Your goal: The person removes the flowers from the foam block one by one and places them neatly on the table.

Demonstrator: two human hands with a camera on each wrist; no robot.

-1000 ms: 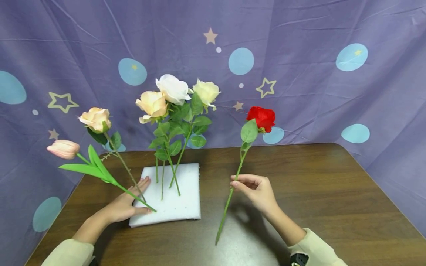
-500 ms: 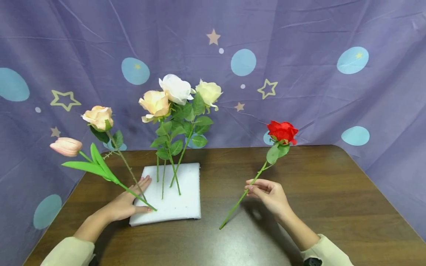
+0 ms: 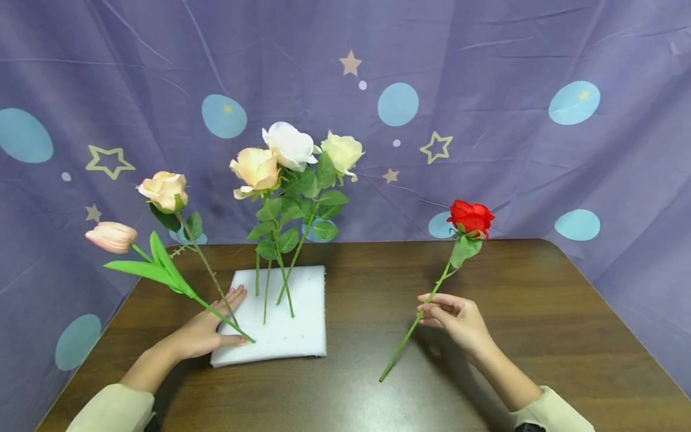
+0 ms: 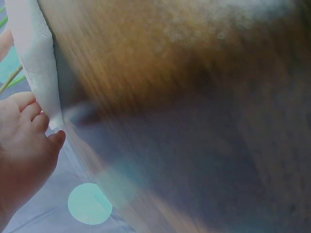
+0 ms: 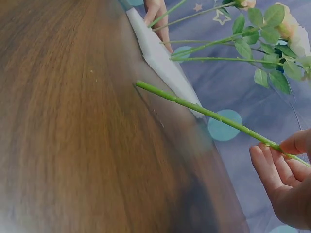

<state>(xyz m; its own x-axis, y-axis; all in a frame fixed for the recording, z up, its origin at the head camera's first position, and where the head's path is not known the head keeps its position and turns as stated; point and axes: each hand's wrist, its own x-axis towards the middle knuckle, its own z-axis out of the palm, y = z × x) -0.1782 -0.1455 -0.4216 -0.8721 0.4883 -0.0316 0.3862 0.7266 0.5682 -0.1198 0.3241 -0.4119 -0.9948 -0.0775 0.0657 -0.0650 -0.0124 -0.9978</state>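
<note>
One red rose [image 3: 471, 219] is held over the right half of the desk [image 3: 540, 312] by the right hand [image 3: 459, 318], whose thumb and fingertips are clamped together on the green stem [image 5: 218, 117] near its middle. Its long axis slants: the bloom leans up and away, towards the far edge of the desk and its far-right corner, while the bare lower end points down, leftwards and towards the near edge. Whether that end touches the desktop cannot be told for certain. Left of it, across a strip of wood, lies the white foam block [image 3: 308, 336], in the left half of the desk, so the gap that counts runs from the lower end of the stem to the right side of the foam. The right hand is the nearer one to this gap; the left hand [image 3: 202, 336] is on the opposite side, with fingers outstretched and thumb well apart from them, resting on the left margin of the foam. Between the hands, a peach rose [image 3: 256, 169], a white rose [image 3: 290, 146] and a pale yellow rose [image 3: 342, 153] stand over the foam, while a pink tulip [image 3: 111, 237] and a second, peach-toned rose [image 3: 164, 192] lean out towards the left edge of the desk.
</note>
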